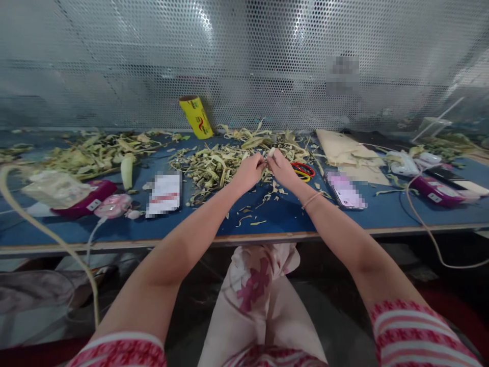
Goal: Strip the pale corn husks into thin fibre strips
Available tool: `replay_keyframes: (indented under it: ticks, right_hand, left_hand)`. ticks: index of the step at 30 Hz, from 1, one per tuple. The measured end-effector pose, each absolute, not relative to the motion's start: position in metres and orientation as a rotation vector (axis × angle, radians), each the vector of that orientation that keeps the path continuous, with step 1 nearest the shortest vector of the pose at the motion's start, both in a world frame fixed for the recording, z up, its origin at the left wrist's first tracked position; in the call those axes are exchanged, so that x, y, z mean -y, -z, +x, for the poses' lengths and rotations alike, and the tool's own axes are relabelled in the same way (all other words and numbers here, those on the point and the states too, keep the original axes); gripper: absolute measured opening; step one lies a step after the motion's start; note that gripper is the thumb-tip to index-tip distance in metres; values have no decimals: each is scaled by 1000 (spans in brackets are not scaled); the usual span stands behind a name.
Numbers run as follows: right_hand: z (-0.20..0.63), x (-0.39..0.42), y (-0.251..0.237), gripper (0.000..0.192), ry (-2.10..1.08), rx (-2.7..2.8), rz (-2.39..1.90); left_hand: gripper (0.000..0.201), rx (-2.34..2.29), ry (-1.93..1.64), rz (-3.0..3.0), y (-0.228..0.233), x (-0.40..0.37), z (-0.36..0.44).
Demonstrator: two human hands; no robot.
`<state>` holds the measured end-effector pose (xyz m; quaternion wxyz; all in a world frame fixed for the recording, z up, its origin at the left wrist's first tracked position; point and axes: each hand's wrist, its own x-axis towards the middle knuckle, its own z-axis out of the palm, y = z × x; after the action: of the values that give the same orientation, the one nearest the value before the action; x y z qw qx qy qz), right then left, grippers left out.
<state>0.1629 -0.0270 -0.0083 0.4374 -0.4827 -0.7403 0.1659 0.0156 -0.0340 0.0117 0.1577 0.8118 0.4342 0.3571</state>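
Observation:
My left hand (250, 172) and my right hand (282, 168) meet over the table, with fingertips pinched together. Something small and pale shows between them, too hidden to name. Beneath and behind them spreads a pile of dry, pale green plant scraps (212, 165), with thin strips and curled peelings. A pair of scissors with red and yellow handle loops (305, 171) lies just right of my right hand, its blades hidden. Loose slivers (257, 222) are scattered on the blue tabletop (206, 216) in front of my hands.
A yellow tube (196, 117) leans against the perforated metal screen (229, 61). Left are another plant heap (97, 153), a purple device (84, 199) and a white printed packet (166, 193). To the right lie a phone (346, 190), brown paper (344, 148) and a second purple device (437, 189).

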Motion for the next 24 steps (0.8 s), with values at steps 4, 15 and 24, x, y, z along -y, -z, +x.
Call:
replay_keyframes:
  ticks: [4, 15, 24]
  right_hand:
    - [164, 41, 0, 13, -179, 2019, -1267]
    - [164, 39, 0, 8, -323, 1860, -1156]
    - [162, 29, 5, 16, -640, 1672, -960]
  left_hand:
    - [7, -1205, -996, 2304, -17, 36, 12]
    - [14, -772, -931, 1311, -14, 37, 20]
    - [13, -692, -959, 1020, -21, 44, 23]
